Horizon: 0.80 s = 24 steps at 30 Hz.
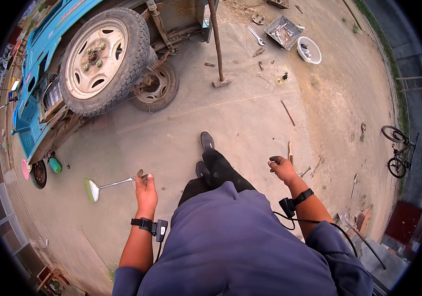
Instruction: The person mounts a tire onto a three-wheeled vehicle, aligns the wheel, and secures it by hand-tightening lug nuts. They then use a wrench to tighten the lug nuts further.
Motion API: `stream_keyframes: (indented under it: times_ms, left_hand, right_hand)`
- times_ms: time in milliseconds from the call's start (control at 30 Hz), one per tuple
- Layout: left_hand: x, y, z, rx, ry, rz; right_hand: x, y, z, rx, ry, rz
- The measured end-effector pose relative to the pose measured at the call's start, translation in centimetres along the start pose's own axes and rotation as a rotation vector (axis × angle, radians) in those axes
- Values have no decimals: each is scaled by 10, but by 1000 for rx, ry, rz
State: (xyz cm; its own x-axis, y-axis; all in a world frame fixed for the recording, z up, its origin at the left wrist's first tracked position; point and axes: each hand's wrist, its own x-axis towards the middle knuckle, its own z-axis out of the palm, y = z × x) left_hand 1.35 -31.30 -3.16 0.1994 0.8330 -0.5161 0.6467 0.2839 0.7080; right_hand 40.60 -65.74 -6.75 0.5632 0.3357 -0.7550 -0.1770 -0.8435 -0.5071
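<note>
The broom (92, 191) lies on the concrete (181, 118) to the person's left, its long axis running rightward and slightly forward, handle end pointing to the left hand (145, 191); that hand's fingers point forward, parted and loosely bent, though I cannot tell whether they touch the handle; the right hand (284, 170) angles forward and inward, fingers lightly curled and apart, near a wooden-handled brush (290, 150) pointing forward; farther ahead, a grey tray (275, 40) contains metal tools; the white bowl (314, 61) beside it contains small dark pieces.
</note>
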Motion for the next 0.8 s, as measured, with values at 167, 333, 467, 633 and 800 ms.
stream_keyframes:
  times_ms: [167, 333, 467, 633, 800]
  left_hand:
    - [-39, -8, 22, 72, -130, -24]
    - [-48, 0, 47, 101, -152, 6]
    - [-64, 12, 72, 144, -157, 26]
    - [-100, 35, 125, 168, -171, 2]
    - [-134, 29, 191, 204, -210, 34]
  right_hand:
    - [-42, 35, 7, 8, -17, 8]
    - [-56, 75, -8, -11, 3, 55]
    - [-55, 106, -27, 40, 15, 42]
    - [-43, 159, -62, 132, -12, 43]
    - [-29, 222, -123, 220, 17, 89]
